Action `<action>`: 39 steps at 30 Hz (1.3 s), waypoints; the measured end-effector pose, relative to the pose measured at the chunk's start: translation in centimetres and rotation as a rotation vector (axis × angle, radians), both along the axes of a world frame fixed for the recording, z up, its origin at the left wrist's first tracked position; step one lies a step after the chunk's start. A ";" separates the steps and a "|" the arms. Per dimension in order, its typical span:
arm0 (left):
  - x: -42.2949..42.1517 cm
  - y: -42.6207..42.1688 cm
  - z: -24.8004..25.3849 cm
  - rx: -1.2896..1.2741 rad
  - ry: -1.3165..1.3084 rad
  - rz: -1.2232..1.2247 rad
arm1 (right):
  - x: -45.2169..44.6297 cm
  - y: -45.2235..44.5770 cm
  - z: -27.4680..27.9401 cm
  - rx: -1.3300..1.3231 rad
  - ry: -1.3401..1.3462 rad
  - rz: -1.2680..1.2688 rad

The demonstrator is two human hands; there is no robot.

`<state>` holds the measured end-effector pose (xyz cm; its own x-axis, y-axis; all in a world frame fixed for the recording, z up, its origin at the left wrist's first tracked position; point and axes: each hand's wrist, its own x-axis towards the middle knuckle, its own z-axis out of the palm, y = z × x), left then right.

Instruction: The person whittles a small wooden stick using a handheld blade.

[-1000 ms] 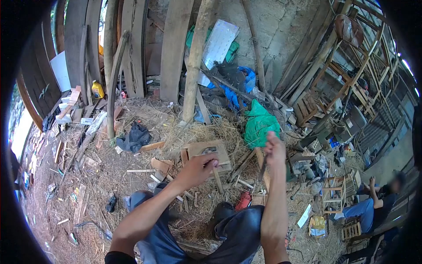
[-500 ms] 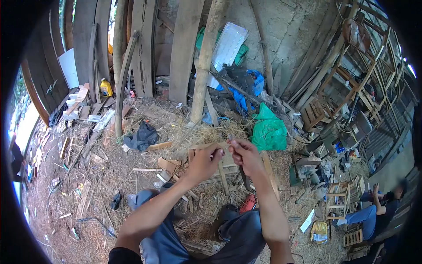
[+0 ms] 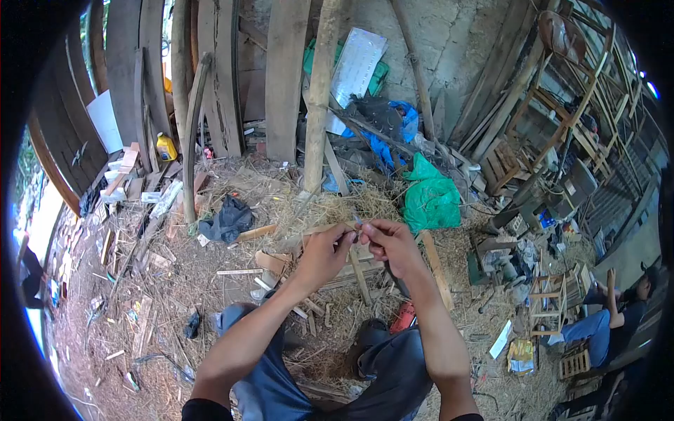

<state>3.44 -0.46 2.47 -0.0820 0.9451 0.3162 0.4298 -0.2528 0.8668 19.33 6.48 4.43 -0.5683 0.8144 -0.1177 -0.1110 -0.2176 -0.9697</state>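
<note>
My left hand (image 3: 324,254) and my right hand (image 3: 394,247) meet in front of me above a low wooden frame (image 3: 362,282). Both are closed, with thumbs and fingertips pinched. A small, thin, pale-tipped piece (image 3: 359,222) shows between the fingertips, too small to name; which hand bears it is unclear. Below my right palm shows a dark, narrow strip-like thing (image 3: 399,282), mostly hidden by the wrist; I cannot tell whether that hand grips it. A red object (image 3: 403,317) lies on the ground beside my shoe (image 3: 372,334).
Wood scraps and shavings litter the ground. A green plastic sack (image 3: 431,203) and black plastic (image 3: 226,219) lie beyond my hands, near an upright pole (image 3: 320,105). A yellow bottle (image 3: 166,147) stands back left. At right sits another person (image 3: 618,312), near a small wooden frame (image 3: 547,304).
My hands have drawn slightly closer together at the fingertips, and the right hand has turned a little. The view has shifted slightly.
</note>
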 end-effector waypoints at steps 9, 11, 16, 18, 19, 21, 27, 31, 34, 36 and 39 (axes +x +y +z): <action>0.6 -0.3 0.7 0.041 -0.068 -0.072 | 1.5 1.4 0.2 0.092 0.029 -0.148; 0.7 -0.7 0.4 0.017 -0.045 -0.083 | 3.1 2.8 0.1 0.083 0.066 -0.243; 0.7 -1.5 0.2 0.018 0.099 -0.053 | 5.8 4.2 -0.2 0.005 0.147 -0.329; 0.7 -1.1 -0.6 0.003 0.068 -0.042 | 4.9 3.3 0.0 0.001 0.111 -0.282; 0.7 -1.0 -0.7 -0.015 0.041 -0.037 | 4.2 2.8 0.0 -0.006 0.078 -0.242; 0.9 -0.9 -0.4 0.018 0.038 -0.012 | 2.4 1.5 -0.4 0.008 0.017 -0.183; 0.4 -0.9 0.6 0.045 0.025 -0.013 | 1.6 1.0 0.4 -0.011 0.051 -0.100; 0.5 -1.1 -0.4 0.083 0.028 -0.064 | 5.4 4.4 -0.4 -0.007 0.118 -0.341; 0.2 -1.5 -0.2 0.077 0.019 -0.075 | 7.4 5.3 -0.8 -0.041 0.167 -0.409; -0.2 -1.5 0.1 0.029 0.063 -0.046 | 7.6 5.0 -1.0 -0.049 0.178 -0.408; -0.6 -1.5 0.7 -0.025 0.085 0.011 | 6.4 4.2 -0.7 -0.015 0.202 -0.369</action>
